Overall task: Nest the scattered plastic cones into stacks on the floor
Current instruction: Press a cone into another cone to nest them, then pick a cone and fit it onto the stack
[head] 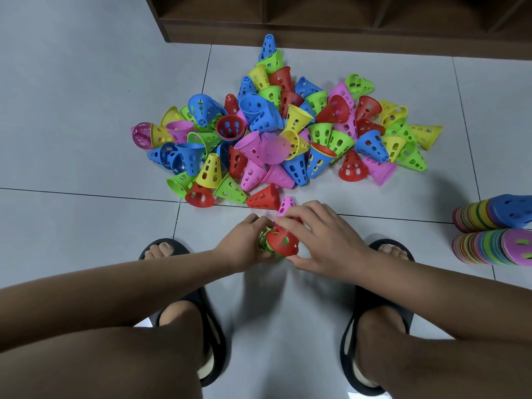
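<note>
The person squats on black slippers, knees at the bottom of the view, and both arms reach to a spot on the floor between the feet. The left hand has its fingers curled round the wide end of a short stack, where a green cone shows under a red one. The right hand lies over the top of the same stack, fingers bent round the red cone and thumb against its rim. A pink tip pokes out past the right hand; whether it belongs to the held stack or stands just behind it I cannot tell.

By my reading the job is well under way but far from finished. The stack in the hands holds only a few cones. Just beyond the hands the loose pile sprawls wide, with red, blue, green, yellow and pink cones lying on their sides and across one another, a few already slipped inside a neighbour. At the right edge, well apart from the pile, a long stack capped in blue and another capped in pink lie on their sides, touching; these look done.

The floor is pale grey tile with dark grout lines. At the far side stands a dark wooden shelf unit, its base near the tip of the pile
</note>
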Available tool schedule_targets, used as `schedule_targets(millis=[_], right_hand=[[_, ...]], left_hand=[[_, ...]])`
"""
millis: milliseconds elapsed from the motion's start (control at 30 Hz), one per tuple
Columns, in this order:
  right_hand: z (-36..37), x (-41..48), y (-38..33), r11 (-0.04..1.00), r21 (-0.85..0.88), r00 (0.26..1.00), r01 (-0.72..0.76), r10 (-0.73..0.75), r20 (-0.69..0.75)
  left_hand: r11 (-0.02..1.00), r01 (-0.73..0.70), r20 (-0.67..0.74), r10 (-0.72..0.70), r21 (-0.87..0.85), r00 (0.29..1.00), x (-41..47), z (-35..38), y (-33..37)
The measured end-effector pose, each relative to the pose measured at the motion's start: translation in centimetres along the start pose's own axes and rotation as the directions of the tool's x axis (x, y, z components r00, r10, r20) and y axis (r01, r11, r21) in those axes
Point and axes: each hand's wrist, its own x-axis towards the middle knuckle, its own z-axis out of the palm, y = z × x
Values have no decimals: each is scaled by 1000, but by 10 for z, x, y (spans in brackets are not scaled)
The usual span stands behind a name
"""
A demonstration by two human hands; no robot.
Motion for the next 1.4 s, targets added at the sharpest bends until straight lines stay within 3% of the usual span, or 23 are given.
schedule_targets(millis=[133, 233, 400, 567, 667, 867, 1200, 1400], right_hand=[[4, 11, 0, 996, -81, 997, 48, -42, 72], [8, 16, 0, 991, -116, 990, 74, -60, 124], [11, 11, 4, 996, -26, 983, 81, -76, 169], [3, 11, 9, 992, 107, 981, 74, -91, 170], [2, 12, 10, 985, 108, 978, 133, -148, 145], [15, 7, 13, 956, 165, 947, 243, -271, 171], [27, 19, 48, 967, 235, 990, -96, 68, 123], [30, 22, 56, 943, 183, 918, -280, 207, 337]], left_hand=[[988, 59, -11, -61, -144, 998, -1, -2, 0], [992, 17, -24, -20, -124, 1000, -2, -9, -4], [994, -39, -157, 55, 105, 986, 0, -38, -20], [930, -43, -258, 145, 364, 955, 13, -73, -38], [872, 13, -235, 117, 489, 965, 21, -88, -41], [748, -37, -82, 122, 663, 989, 35, -94, -51], [670, -95, 35, 103, 736, 994, 48, -92, -62], [681, -90, 1, 130, 726, 991, 45, -96, -61]])
